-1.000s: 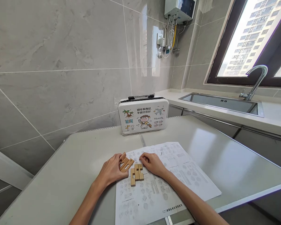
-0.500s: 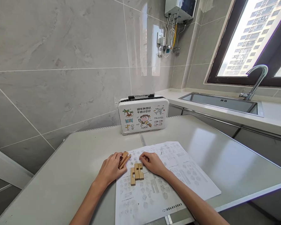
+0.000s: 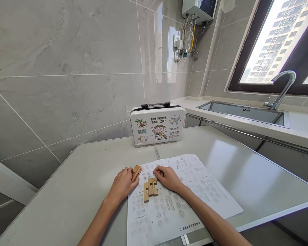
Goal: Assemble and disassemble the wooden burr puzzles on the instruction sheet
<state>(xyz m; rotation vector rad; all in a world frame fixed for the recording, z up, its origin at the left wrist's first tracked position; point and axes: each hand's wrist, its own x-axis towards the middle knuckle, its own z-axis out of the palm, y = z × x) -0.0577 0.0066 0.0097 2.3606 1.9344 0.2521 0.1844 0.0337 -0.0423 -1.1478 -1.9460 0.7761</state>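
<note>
On the near middle of the desk [image 3: 79,191], seen from the head camera, I have my left hand [image 3: 123,184] lying at the left edge of a printed sheet [image 3: 184,201], its grip closed on a wooden piece [image 3: 136,172] – the piece sticks up and away from the fingers, tilted, with its far end over the paper. Just to the right, a small cluster of wooden blocks [image 3: 150,188] lies flat on the sheet, between my two hands. My right hand [image 3: 168,178] rests on the paper with the fingers curled under, its fingertips right at the cluster's upper end; I cannot tell whether that grip holds anything or even touches the blocks. Further back, a white tin case [image 3: 157,125] with cartoon pictures stands upright against the tiled wall – well apart from the hands. To the right, beyond the desk, a steel sink [image 3: 243,112] and its tap [image 3: 282,89] sit below the window.
</note>
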